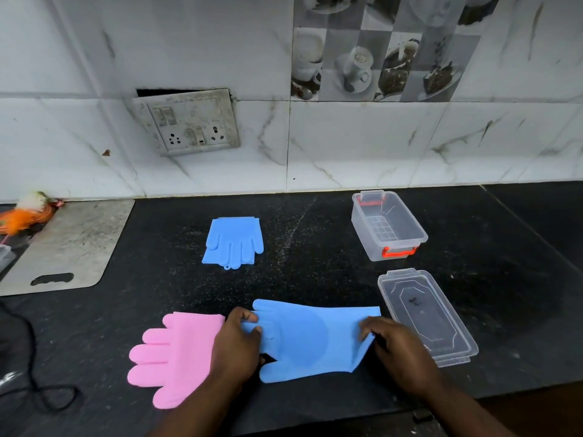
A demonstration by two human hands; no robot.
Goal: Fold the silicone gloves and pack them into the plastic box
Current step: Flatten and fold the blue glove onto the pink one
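Note:
A blue silicone glove lies flat on the black counter near the front edge. My left hand pinches its finger end, and my right hand grips its cuff corner, which is lifted a little. A pink glove lies flat to the left, partly under my left hand. A second blue glove, folded in half, rests further back in the middle. The clear plastic box with orange latches stands open at the back right, with nothing inside. Its clear lid lies just right of my right hand.
A grey cutting board lies at the left, with orange and white scraps behind it. A black cable loops at the front left. A switch and socket plate sits on the tiled wall.

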